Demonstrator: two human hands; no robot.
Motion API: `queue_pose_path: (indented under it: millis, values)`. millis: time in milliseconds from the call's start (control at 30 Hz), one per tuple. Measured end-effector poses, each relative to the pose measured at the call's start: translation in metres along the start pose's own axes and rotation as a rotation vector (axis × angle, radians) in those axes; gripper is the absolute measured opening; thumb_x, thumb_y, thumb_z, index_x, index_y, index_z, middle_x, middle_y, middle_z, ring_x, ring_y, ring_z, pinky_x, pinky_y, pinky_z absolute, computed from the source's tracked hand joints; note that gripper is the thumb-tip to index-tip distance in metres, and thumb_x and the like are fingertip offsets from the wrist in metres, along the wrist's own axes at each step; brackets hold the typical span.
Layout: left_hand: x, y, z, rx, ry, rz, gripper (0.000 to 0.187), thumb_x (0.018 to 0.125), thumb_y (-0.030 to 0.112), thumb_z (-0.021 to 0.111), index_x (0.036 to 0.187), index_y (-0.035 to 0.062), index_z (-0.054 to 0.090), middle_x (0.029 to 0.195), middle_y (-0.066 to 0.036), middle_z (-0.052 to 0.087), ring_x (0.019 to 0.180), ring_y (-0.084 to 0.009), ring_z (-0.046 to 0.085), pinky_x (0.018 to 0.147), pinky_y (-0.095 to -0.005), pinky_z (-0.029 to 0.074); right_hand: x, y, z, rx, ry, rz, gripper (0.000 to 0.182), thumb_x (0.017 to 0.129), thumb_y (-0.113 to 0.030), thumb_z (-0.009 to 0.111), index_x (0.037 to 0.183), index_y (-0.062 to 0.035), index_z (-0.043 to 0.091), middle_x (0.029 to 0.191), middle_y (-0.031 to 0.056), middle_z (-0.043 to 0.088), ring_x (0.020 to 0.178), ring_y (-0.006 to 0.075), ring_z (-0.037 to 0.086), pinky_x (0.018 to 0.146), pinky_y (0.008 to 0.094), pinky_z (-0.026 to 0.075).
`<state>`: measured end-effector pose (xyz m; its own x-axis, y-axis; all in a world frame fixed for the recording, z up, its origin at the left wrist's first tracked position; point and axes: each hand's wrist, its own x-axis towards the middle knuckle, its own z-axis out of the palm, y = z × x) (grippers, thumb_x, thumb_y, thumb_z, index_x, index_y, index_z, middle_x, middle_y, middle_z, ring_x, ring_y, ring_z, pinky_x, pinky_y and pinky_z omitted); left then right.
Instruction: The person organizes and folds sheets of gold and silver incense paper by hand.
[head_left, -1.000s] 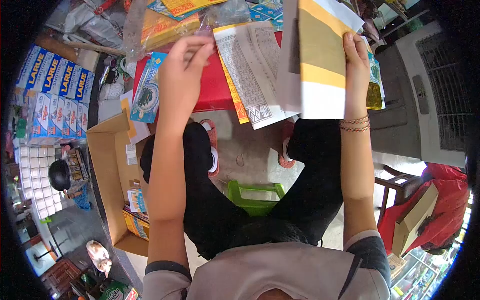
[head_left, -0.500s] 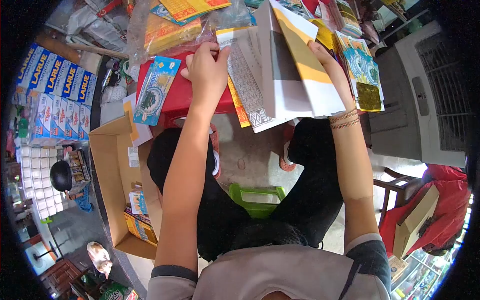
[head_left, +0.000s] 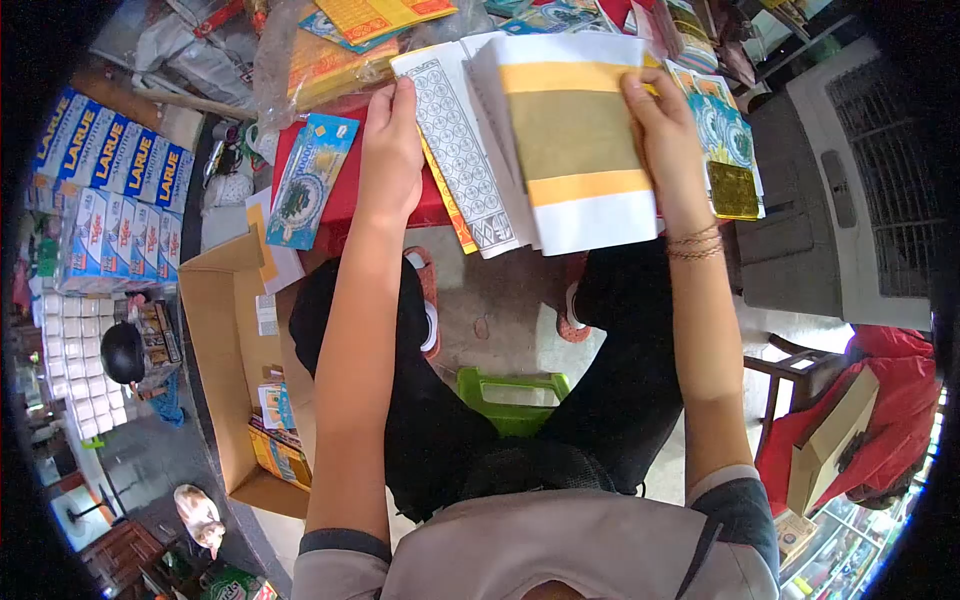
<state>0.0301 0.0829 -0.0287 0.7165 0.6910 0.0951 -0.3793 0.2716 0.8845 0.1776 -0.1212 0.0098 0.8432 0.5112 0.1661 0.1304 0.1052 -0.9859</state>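
Observation:
My left hand (head_left: 393, 150) pinches the left edge of a stack of printed paper sheets (head_left: 462, 150) with a grey-and-white circle pattern. My right hand (head_left: 665, 145) grips the right edge of a white sheet (head_left: 575, 140) with yellow and olive bands, which lies over the right part of the stack. An orange-yellow edge shows under the patterned sheets. Both hands are above the red table (head_left: 350, 180). To the left of my left hand lies a blue printed packet (head_left: 312, 180). A gold square (head_left: 734, 190) sits on blue-and-white papers (head_left: 718, 125) right of my right hand.
Yellow and orange paper bundles (head_left: 345, 70) in clear plastic lie at the table's back left. A cardboard box (head_left: 215, 370) with packets stands left of my legs. A green stool (head_left: 512, 400) is between my knees. A cat (head_left: 199, 518) sits at the lower left.
The banded sheet, raised and folded at an angle before, now lies flatter, facing up. My left hand and the patterned sheets have shifted slightly left.

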Motion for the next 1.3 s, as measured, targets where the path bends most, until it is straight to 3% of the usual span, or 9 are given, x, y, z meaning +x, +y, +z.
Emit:
queue_pose_path:
  millis: [100, 433, 533, 667, 800, 867, 967, 1100, 1300]
  values:
    - [-0.005, 0.006, 0.009, -0.083, -0.048, -0.036, 0.030, 0.098, 0.026, 0.048, 0.113, -0.0006, 0.051, 0.104, -0.006, 0.059, 0.095, -0.0113, 0.055, 0.084, -0.0265, 0.043, 0.002, 0.016, 0.015, -0.048, -0.038, -0.098, 0.021, 0.094, -0.023, 0.056, 0.096, -0.0014, 0.057, 0.072, -0.0035, 0.056, 0.062, 0.0034, 0.046, 0.054, 0.0200, 0.036]
    - [-0.008, 0.008, 0.008, -0.017, -0.080, 0.036, 0.029, 0.098, 0.019, 0.048, 0.117, -0.0023, 0.049, 0.110, -0.010, 0.059, 0.102, -0.0137, 0.055, 0.087, -0.0274, 0.042, 0.005, 0.013, 0.024, 0.067, -0.048, -0.003, 0.020, 0.094, -0.025, 0.055, 0.098, -0.0061, 0.059, 0.075, -0.0048, 0.055, 0.057, 0.0027, 0.045, 0.050, 0.0184, 0.034]
    - [-0.005, 0.005, 0.001, 0.464, 0.091, 0.296, 0.038, 0.096, 0.018, 0.052, 0.121, -0.0066, 0.040, 0.105, -0.015, 0.059, 0.103, -0.0182, 0.054, 0.089, -0.0318, 0.042, 0.012, 0.004, 0.010, 0.305, -0.052, 0.125, 0.023, 0.095, -0.028, 0.054, 0.101, -0.0056, 0.058, 0.088, 0.0018, 0.062, 0.072, 0.0085, 0.059, 0.064, 0.0211, 0.048]
    - [-0.009, 0.007, 0.010, 0.945, 0.245, 0.652, 0.046, 0.093, 0.019, 0.057, 0.126, -0.0065, 0.037, 0.104, -0.012, 0.058, 0.109, -0.0184, 0.051, 0.090, -0.0317, 0.043, 0.010, -0.002, -0.001, 0.370, -0.055, 0.170, 0.025, 0.096, -0.026, 0.052, 0.107, -0.0041, 0.054, 0.090, 0.0042, 0.063, 0.078, 0.0115, 0.063, 0.069, 0.0250, 0.051]
    - [-0.023, 0.032, 0.021, 1.133, 0.085, 0.793, 0.043, 0.090, 0.023, 0.061, 0.122, -0.0031, 0.046, 0.108, -0.014, 0.057, 0.107, -0.0204, 0.051, 0.092, -0.0354, 0.041, 0.008, -0.004, 0.007, 0.340, 0.076, 0.047, 0.023, 0.096, -0.025, 0.052, 0.104, -0.0041, 0.056, 0.088, 0.0030, 0.062, 0.075, 0.0103, 0.061, 0.067, 0.0238, 0.049]
    - [-0.035, 0.039, 0.038, 0.279, -0.272, 0.139, 0.045, 0.092, 0.034, 0.058, 0.121, 0.0012, 0.051, 0.113, -0.009, 0.057, 0.107, -0.0153, 0.051, 0.090, -0.0318, 0.040, 0.003, -0.009, 0.013, 0.334, 0.087, 0.027, 0.022, 0.096, -0.024, 0.052, 0.103, -0.0042, 0.056, 0.087, 0.0023, 0.062, 0.075, 0.0093, 0.060, 0.067, 0.0232, 0.049]
    - [-0.041, 0.033, 0.046, 0.059, -0.275, -0.054, 0.050, 0.093, 0.044, 0.053, 0.123, 0.0042, 0.051, 0.114, -0.006, 0.057, 0.106, -0.0127, 0.051, 0.089, -0.0294, 0.040, 0.001, -0.006, 0.020, 0.327, 0.076, -0.014, 0.021, 0.095, -0.024, 0.054, 0.103, -0.0042, 0.056, 0.086, 0.0014, 0.062, 0.075, 0.0072, 0.058, 0.067, 0.0221, 0.047]
    - [-0.043, 0.042, 0.050, -0.037, -0.345, -0.147, 0.055, 0.092, 0.048, 0.051, 0.124, 0.0041, 0.050, 0.112, -0.006, 0.058, 0.104, -0.0130, 0.051, 0.088, -0.0281, 0.040, 0.000, -0.004, 0.027, 0.241, 0.081, -0.073, 0.021, 0.095, -0.023, 0.054, 0.103, -0.0039, 0.056, 0.086, 0.0004, 0.062, 0.075, 0.0039, 0.054, 0.064, 0.0199, 0.043]
    - [-0.045, 0.036, 0.053, 0.066, -0.387, -0.091, 0.046, 0.087, 0.020, 0.066, 0.124, -0.0001, 0.047, 0.114, -0.010, 0.059, 0.104, -0.0147, 0.057, 0.090, -0.0286, 0.045, -0.002, -0.002, 0.038, 0.031, 0.148, -0.364, 0.022, 0.098, -0.023, 0.051, 0.103, -0.0016, 0.054, 0.082, -0.0021, 0.056, 0.069, 0.0022, 0.045, 0.060, 0.0184, 0.037]
